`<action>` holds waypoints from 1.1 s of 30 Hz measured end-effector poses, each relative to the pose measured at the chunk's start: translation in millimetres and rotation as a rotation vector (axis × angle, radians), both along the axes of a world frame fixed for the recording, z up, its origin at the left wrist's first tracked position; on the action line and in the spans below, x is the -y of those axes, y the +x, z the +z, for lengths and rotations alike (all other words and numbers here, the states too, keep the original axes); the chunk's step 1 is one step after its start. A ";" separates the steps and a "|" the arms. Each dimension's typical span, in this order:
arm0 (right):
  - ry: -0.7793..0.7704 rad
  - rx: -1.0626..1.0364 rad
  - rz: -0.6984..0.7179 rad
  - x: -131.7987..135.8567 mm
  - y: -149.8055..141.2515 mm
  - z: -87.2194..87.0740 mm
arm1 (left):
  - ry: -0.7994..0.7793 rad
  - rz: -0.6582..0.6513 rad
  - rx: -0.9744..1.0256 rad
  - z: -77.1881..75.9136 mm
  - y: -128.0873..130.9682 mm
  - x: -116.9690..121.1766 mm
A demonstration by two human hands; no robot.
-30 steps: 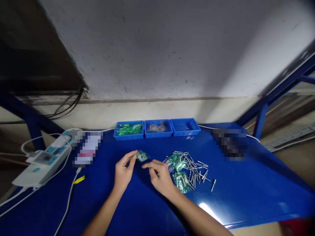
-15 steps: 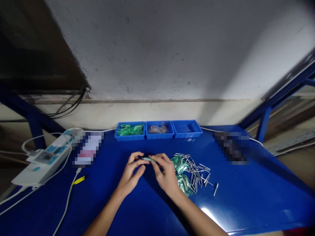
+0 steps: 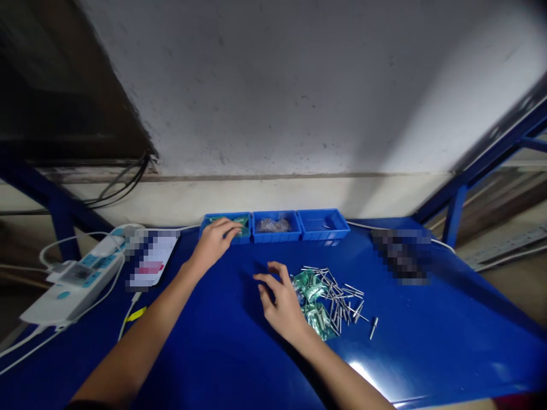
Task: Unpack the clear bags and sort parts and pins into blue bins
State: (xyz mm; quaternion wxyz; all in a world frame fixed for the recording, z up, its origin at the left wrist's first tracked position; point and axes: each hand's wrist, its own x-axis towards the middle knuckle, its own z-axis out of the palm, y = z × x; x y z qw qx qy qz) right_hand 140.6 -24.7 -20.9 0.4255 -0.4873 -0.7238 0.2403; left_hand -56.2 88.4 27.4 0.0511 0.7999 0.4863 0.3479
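My left hand (image 3: 215,240) reaches forward over the left blue bin (image 3: 204,223), which holds small green bags; its fingers rest on the bags and I cannot see whether they grip one. My right hand (image 3: 280,300) hovers over the blue table (image 3: 427,341) with fingers spread and nothing in it. Just right of it lie small green bags (image 3: 308,285) and a loose pile of several metal pins (image 3: 342,299).
A middle bin (image 3: 273,224) holds greyish bits and a right bin (image 3: 322,222) is nearly bare. A white power strip (image 3: 72,279) with cables sits at the left edge. Blurred objects lie at the left (image 3: 149,259) and right (image 3: 401,253) rear.
Both hands held a small green bag between them at the table's middle. My left hand has since carried it forward to the left bin; my right hand let go and opened.
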 end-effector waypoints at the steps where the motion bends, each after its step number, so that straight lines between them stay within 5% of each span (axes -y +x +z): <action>1: -0.006 0.008 -0.009 -0.8 0.8 0.4 | 0.008 -0.023 -0.067 1.4 -0.3 -9.0; 10: -0.085 0.037 0.013 0.6 0.4 3.8 | 0.036 -0.071 -0.440 -2.1 -5.5 -33.9; 21: -0.090 0.017 -0.028 -12.1 15.3 8.1 | -0.141 0.077 -0.421 -9.3 4.1 -19.7; 24: -0.069 -0.039 -0.118 -20.8 26.8 13.8 | 0.007 0.049 -0.261 -10.6 12.7 -3.4; 27: -0.028 -0.121 -0.178 -28.7 40.5 20.2 | 0.148 0.213 -0.040 -18.0 36.8 27.5; 33: 0.069 -0.234 -0.482 -50.0 89.4 18.4 | -0.188 -0.068 -0.047 -46.2 113.2 83.0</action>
